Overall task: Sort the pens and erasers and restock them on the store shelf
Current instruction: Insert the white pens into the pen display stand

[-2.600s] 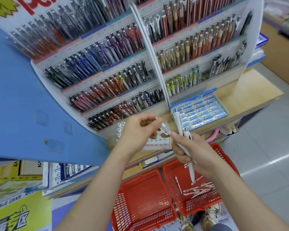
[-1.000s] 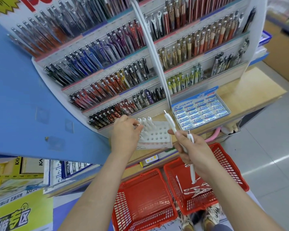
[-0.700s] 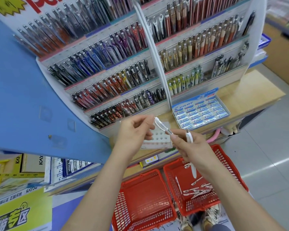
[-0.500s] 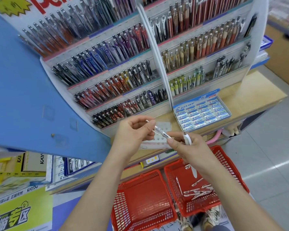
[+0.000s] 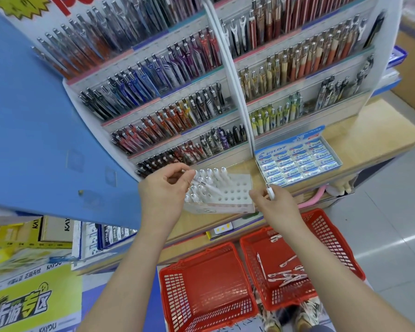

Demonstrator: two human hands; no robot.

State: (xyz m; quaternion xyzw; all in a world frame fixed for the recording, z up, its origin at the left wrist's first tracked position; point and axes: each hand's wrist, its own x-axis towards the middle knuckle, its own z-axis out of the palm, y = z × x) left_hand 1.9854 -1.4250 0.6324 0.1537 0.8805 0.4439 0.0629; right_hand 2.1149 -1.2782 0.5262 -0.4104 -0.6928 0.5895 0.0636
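White pens stand in a holed tray on the wooden shelf. The left hand pinches one slanted pen over them; the right hand, just beside the tray, grips another pen.

A pale wooden shelf runs across the middle of the scene. At its far side stands a tall white rack, with tier upon tier of pens leaning in it. Near the front, towards the left, sits a white holder drilled with holes; white pens stand upright in its far and left holes. Just right of it lies an open blue box, packed with erasers in neat rows. Below, on the grey floor, two red baskets sit side by side; the left basket is just beside the right basket, which holds loose pens scattered on its bottom.
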